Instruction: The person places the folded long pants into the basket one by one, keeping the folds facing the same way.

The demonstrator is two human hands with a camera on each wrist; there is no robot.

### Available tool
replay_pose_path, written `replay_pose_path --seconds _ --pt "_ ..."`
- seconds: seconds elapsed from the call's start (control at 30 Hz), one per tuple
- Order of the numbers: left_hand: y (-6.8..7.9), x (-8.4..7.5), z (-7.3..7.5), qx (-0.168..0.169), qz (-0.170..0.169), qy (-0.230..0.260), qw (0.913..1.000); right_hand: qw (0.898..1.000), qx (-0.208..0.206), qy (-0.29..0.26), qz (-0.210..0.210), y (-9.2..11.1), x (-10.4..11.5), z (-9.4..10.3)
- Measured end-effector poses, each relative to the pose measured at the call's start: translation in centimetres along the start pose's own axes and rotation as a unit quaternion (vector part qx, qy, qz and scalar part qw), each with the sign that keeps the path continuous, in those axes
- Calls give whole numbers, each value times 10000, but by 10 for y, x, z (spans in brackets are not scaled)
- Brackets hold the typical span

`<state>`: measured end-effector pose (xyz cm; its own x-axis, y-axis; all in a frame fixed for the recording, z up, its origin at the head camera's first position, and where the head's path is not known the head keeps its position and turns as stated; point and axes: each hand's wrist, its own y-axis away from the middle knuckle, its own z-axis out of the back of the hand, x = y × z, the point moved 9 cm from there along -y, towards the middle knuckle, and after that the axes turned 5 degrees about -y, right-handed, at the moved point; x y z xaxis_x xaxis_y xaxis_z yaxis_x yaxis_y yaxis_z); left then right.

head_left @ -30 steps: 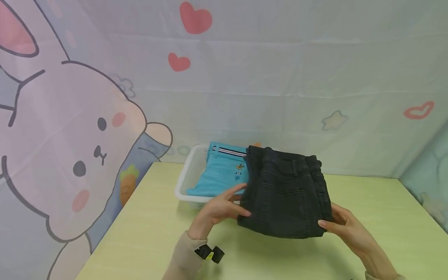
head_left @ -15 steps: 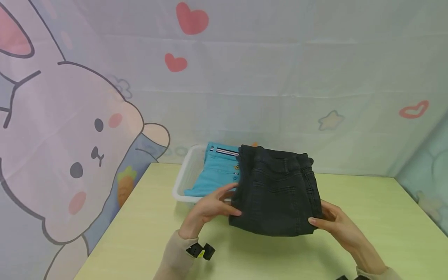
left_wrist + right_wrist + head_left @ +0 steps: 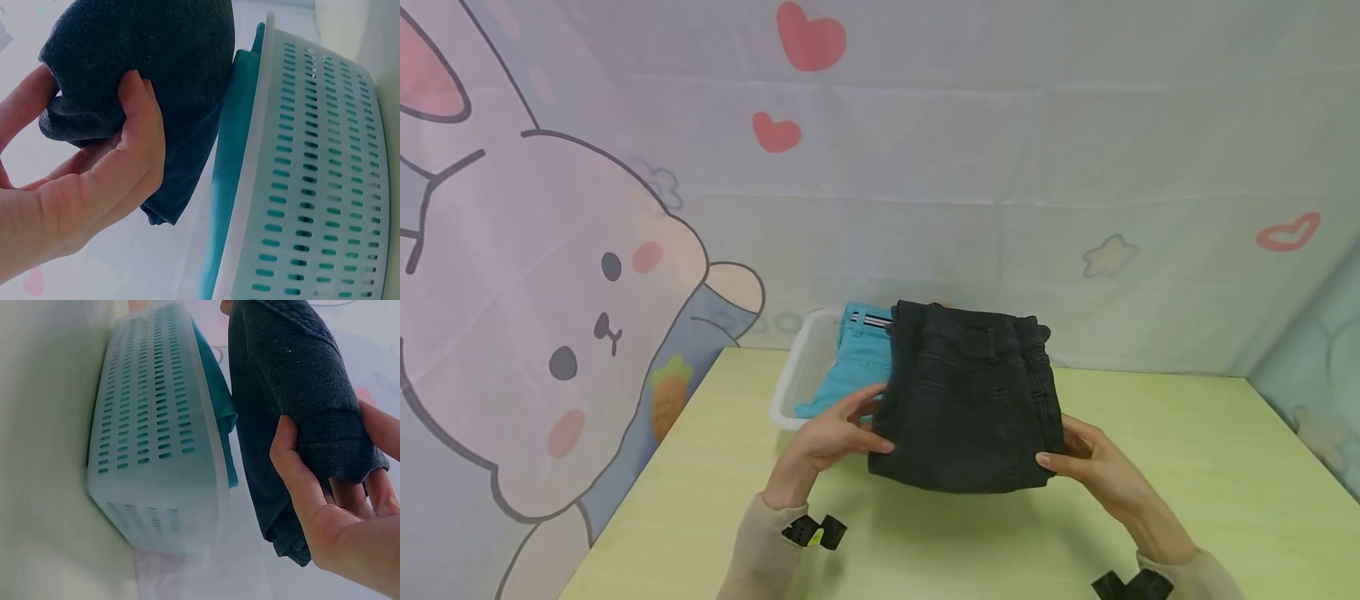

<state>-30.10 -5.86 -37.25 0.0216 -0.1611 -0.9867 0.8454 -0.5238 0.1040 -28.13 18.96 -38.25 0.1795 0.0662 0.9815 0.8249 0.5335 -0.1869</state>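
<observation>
Folded black jeans (image 3: 966, 400) hang in the air between both hands, tilted, over the right part of a white basket. The left hand (image 3: 831, 437) grips their left lower corner, thumb in front and fingers behind. At the right lower corner the right hand (image 3: 1105, 471) pinches the cloth the same way. Folded light-blue trousers (image 3: 859, 362) with a striped waistband lie in the white plastic basket (image 3: 784, 400); the jeans cover much of both in the head view. Both wrist views show the jeans (image 3: 162, 75) above the slotted basket wall (image 3: 144, 394), apart from its rim.
The basket stands on a pale yellow-green table (image 3: 1172, 433) near its back edge. Behind it hangs a cloth backdrop (image 3: 925, 167) printed with a rabbit and hearts. Each wrist carries a small black camera, one seen at the left cuff (image 3: 812, 531).
Both hands have carried the black jeans leftward and slightly up, further over the basket. More of the light-blue trousers is now covered. The basket has stayed in place.
</observation>
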Motion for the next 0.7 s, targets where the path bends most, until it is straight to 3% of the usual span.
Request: replay_pose_path --seconds 0.7 --pt "9 3 26 1 30 -169 9999 9998 87 -201 -5 -24 -3 -16"
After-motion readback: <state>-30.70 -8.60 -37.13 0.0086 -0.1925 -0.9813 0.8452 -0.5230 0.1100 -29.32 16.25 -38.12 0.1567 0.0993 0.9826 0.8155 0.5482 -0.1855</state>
